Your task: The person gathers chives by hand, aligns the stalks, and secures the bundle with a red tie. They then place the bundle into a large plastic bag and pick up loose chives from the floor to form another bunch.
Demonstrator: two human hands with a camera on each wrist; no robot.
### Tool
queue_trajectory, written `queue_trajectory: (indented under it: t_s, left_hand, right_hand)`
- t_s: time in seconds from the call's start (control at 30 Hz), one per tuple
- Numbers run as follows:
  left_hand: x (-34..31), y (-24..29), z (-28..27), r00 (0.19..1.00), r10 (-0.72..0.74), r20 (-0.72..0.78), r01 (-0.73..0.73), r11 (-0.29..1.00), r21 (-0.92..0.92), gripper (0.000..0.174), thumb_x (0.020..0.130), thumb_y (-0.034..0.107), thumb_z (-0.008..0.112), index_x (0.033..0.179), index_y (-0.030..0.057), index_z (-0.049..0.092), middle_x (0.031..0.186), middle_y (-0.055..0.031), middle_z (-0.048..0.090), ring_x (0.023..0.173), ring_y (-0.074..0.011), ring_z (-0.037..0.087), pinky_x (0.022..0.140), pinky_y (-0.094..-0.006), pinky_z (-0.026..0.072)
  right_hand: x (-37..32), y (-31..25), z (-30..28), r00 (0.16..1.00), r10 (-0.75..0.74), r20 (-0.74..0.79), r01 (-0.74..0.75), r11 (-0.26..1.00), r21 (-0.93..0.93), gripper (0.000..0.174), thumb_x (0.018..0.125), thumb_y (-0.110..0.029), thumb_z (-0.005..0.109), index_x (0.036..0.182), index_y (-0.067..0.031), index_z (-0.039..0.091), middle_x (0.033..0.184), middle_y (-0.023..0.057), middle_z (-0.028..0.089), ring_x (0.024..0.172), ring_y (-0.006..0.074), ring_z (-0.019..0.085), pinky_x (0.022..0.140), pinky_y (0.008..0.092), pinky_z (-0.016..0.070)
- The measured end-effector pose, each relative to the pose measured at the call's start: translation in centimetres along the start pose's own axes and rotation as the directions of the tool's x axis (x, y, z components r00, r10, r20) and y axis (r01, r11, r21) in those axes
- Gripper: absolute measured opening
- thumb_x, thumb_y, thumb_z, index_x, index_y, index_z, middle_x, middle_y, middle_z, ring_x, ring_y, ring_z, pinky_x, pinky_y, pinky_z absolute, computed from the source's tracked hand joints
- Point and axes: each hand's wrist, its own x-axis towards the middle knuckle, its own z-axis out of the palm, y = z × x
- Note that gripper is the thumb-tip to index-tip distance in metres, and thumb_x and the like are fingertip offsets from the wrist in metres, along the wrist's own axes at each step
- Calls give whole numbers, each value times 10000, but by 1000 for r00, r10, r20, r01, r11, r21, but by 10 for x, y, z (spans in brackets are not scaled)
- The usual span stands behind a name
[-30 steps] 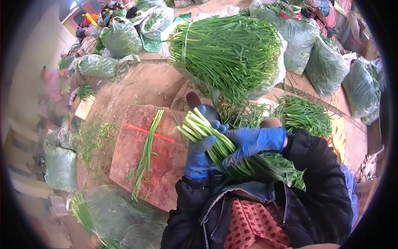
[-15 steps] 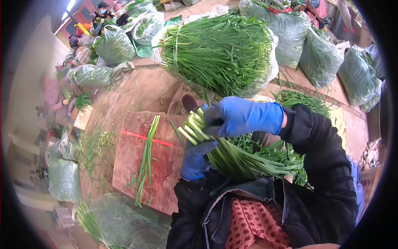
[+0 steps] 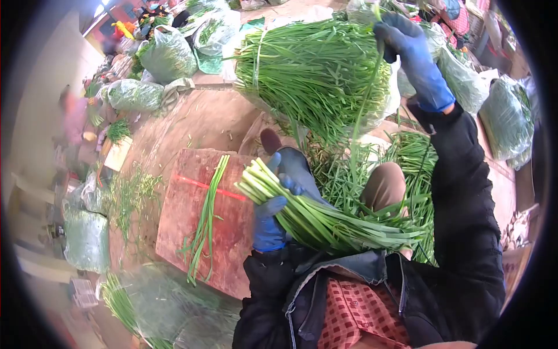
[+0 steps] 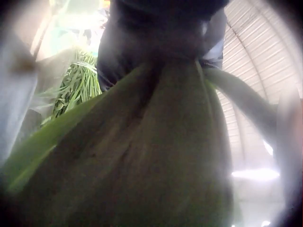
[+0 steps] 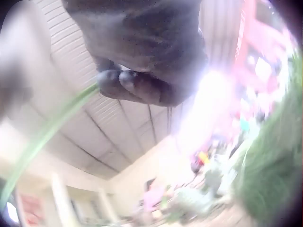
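Observation:
In the head view my blue-gloved left hand grips a thick bunch of garlic chives near its pale cut ends. The leaves trail to the right across my lap. Up at the far right, my gloved right hand pinches one long chive stalk, which hangs below it in front of the big bundle. The right wrist view shows curled fingers with that green stalk coming out of them. A few chives lie on the reddish board left of the bunch.
A large tied bundle of chives stands ahead in a plastic bag. Loose chives are heaped beside my knee. Filled plastic bags line the right and back; another bag lies front left. A person sits far back.
My right hand has left the bunch, where it worked at the cut ends, and moved up and right, drawing out a single stalk. The left hand keeps its grip on the bunch.

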Motion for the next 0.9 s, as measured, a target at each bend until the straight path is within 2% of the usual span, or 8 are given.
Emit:
queue_trajectory:
  t_s: [0.13, 0.27, 0.37, 0.47, 0.57, 0.67, 0.73, 0.9]
  left_hand:
    - [-7, 16, -1, 995, 99, -17, -100, 989, -110, 904, 659, 92, 630, 1447, 49, 189, 918, -13, 506, 835, -172, 506, 900, -385, 404]
    - [-11, 25, -7, 985, 138, 107, -108, 963, -247, 878, 671, 35, 614, 1442, 36, 194, 945, -38, 527, 874, -196, 506, 909, -391, 389]
    - [-11, 26, -10, 990, 124, 70, -115, 985, -129, 877, 689, 104, 626, 1447, 47, 187, 959, -17, 525, 884, -179, 510, 921, -392, 395]
    - [-8, 27, 16, 979, 79, -190, -97, 991, -90, 852, 697, 113, 635, 1438, 49, 219, 966, -16, 526, 871, -182, 518, 917, -380, 406]
    - [-1, 28, 26, 969, 104, -224, -120, 991, -57, 757, 746, 62, 606, 1426, 86, 275, 1049, -55, 542, 942, -227, 550, 916, -386, 455]
    - [0, 19, -7, 961, 48, -272, -33, 998, 60, 706, 798, 78, 618, 1423, 94, 288, 1276, -143, 494, 1102, -285, 538, 959, -404, 459]
    - [-3, 20, -20, 992, 113, 64, -118, 989, 86, 728, 793, 102, 649, 1420, 59, 280, 1375, -152, 419, 1205, -268, 477, 999, -395, 427]
    - [-17, -7, -9, 972, 173, 157, -204, 955, 215, 917, 722, 183, 751, 1452, 61, 208, 1424, -97, 353, 1243, -186, 397, 1060, -357, 318]
  right_hand:
    - [-37, 55, 36, 919, -371, 131, 378, 742, -553, 181, 811, -194, 643, 747, -53, 548, 581, 35, 510, 505, 156, 508, 468, 287, 406]
    - [-99, 113, 76, 563, 389, 729, 597, 418, -685, 460, 763, -502, 612, 788, -44, 646, 735, 178, 627, 728, 356, 628, 645, 437, 506]
    - [-113, 71, 106, 545, 221, 809, -86, 974, -209, 734, 803, -507, 656, 1300, -9, 449, 1099, 200, 618, 1016, 275, 608, 863, 363, 486]
    - [-137, 18, 140, 545, 107, 832, -519, 822, 234, 971, 750, -168, 784, 1459, -35, 135, 1340, 126, 448, 1159, 162, 457, 942, 286, 424]
    - [-170, 32, 168, 635, -22, 772, -387, 856, 343, 896, 736, -126, 792, 1436, -45, 238, 1267, 107, 505, 1108, 148, 487, 917, 278, 434]
    - [-175, 41, 177, 493, 241, 836, -674, 713, 192, 770, 743, -108, 781, 1375, -46, 345, 1186, 82, 553, 1018, 113, 531, 850, 267, 468]
    - [-165, 34, 172, 433, 296, 851, -720, 682, 129, 589, 743, -89, 774, 1251, -40, 480, 1077, 37, 608, 909, 87, 572, 758, 257, 496]
    - [-150, 41, 183, 462, 183, 868, -672, 711, 208, 525, 732, -109, 779, 1191, -52, 532, 1016, 22, 612, 873, 92, 570, 735, 259, 501]
